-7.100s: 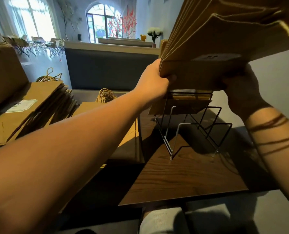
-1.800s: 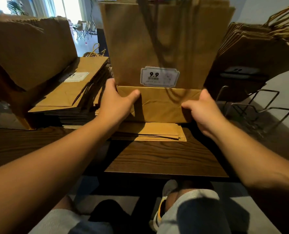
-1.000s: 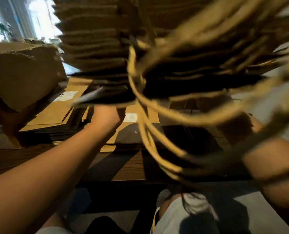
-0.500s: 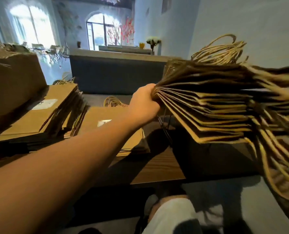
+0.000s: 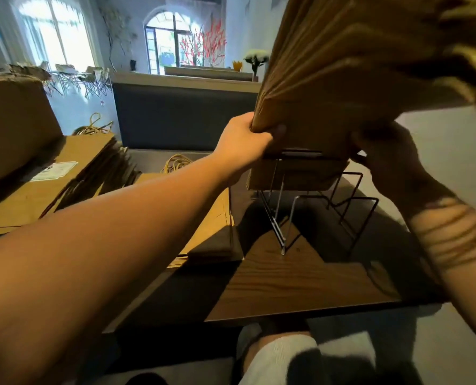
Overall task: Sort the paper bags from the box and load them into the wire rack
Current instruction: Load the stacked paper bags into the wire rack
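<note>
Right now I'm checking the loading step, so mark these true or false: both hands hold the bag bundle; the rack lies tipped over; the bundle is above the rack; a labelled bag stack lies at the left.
1. Both hands, left hand and right hand, grip the bag bundle. True.
2. The wire rack lies tipped over. False: it stands upright on the table.
3. The bundle is above the rack. True.
4. A labelled bag stack lies at the left. True.
</note>
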